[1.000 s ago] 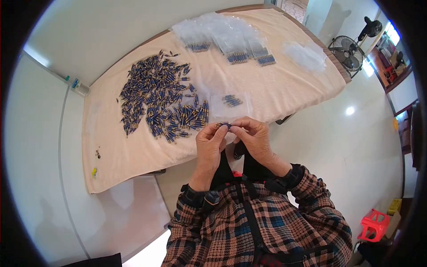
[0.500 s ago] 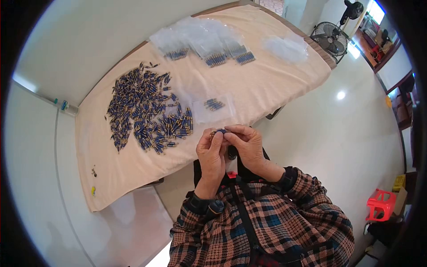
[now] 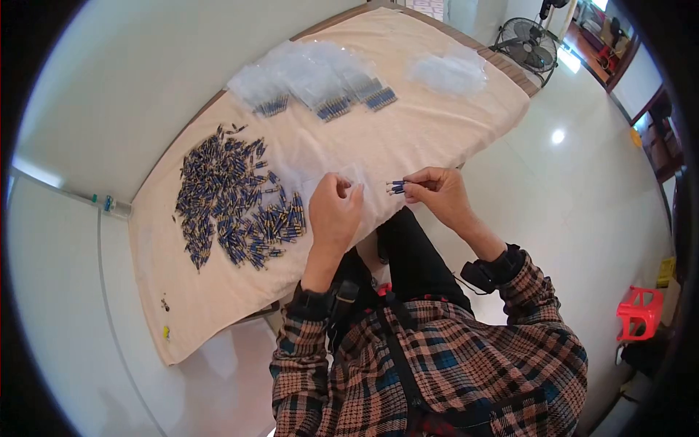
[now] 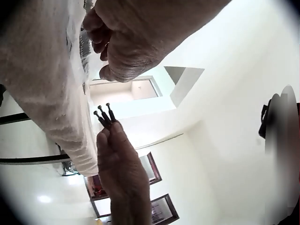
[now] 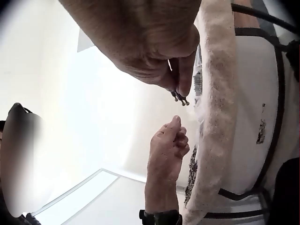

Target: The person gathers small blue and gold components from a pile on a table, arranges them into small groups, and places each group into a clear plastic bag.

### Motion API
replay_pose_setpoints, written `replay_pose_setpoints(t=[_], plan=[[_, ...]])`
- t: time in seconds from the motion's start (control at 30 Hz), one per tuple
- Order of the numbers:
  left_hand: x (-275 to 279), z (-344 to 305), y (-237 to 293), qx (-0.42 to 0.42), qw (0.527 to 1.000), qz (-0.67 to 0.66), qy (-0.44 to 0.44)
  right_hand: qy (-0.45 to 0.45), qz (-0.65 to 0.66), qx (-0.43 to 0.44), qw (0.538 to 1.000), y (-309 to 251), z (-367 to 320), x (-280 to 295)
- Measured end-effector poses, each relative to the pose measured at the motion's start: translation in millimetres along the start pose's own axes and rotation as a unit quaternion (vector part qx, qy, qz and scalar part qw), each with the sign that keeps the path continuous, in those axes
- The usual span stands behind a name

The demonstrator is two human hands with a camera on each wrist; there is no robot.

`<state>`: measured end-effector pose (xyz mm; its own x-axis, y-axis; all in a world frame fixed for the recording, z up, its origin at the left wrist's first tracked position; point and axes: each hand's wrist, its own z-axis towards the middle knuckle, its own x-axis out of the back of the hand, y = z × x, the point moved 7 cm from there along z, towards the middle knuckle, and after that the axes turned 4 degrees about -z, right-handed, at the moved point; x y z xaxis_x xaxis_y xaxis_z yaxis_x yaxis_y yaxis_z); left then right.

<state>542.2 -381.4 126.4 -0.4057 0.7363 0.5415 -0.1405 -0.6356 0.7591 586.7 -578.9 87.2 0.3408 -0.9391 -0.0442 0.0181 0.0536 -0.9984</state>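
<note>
My right hand (image 3: 439,193) pinches three small blue cylindrical pieces with gold ends (image 3: 396,191) between thumb and fingers. In the left wrist view, the pieces (image 4: 104,117) fan out side by side from the fingertips. My left hand (image 3: 335,211) hovers at the table's front edge, fingers loosely curled, with nothing seen in its grasp. A clear plastic bag (image 3: 352,172) lies just beyond it, partly hidden by that hand. To its left on the cloth spreads a large pile of the same blue-and-gold pieces (image 3: 222,193).
A cream cloth (image 3: 218,313) covers the table. Filled clear bags (image 3: 309,73) overlap at the back, and a stack of clear bags (image 3: 448,75) lies at the back right. Small bits and a yellow item (image 3: 166,333) lie at the left. A fan (image 3: 526,45) stands beyond the table.
The hands were together over the lap, handling the pieces; now they are apart. The right hand has moved right and forward with three pieces, the left forward toward the bag. The head view has shifted.
</note>
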Motion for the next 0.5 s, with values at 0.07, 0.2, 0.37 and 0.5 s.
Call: replay_pose_setpoints(t=[0.07, 0.2, 0.37, 0.5], plan=[[-13, 10, 3, 0.011, 0.998, 0.063, -0.016, 0.017, 0.016, -0.006, 1.0, 4, 5, 5], [-30, 16, -1, 0.048, 0.975, 0.209, -0.061, 0.035, 0.021, 0.004, 0.999, 15, 15, 5], [-37, 19, -6, 0.053, 0.966, 0.239, -0.083, 0.022, 0.037, 0.013, 0.999, 18, 24, -3], [-32, 18, -9, 0.034, 0.978, 0.192, -0.08, 0.023, 0.065, 0.011, 0.998, 21, 27, -16]])
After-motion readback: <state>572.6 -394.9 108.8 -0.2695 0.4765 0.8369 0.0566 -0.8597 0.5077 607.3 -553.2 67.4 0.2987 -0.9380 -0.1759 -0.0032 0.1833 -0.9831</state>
